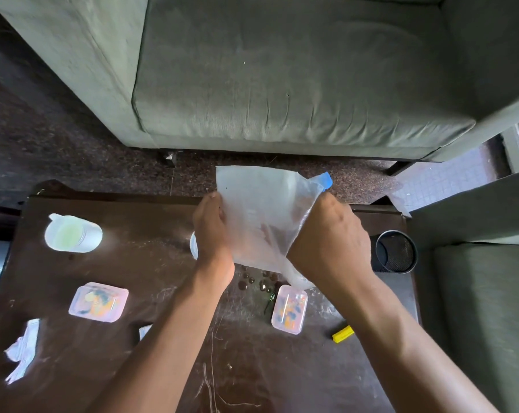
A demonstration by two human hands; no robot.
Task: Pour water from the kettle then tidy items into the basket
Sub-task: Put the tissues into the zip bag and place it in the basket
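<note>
Gripping a limp, clear bag with both hands above the bench: left hand pinching its left edge, right hand clenching the right side, fingers hidden behind the film. Likely handling light, soft and slippery; best pinching the edges. Sitting apart: jug, mesh basket.

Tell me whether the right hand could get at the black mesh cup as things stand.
Probably not right away: the right hand is gripping the clear plastic bag together with the left hand. The path itself looks free; the black mesh cup stands just to its right with nothing between.
</note>
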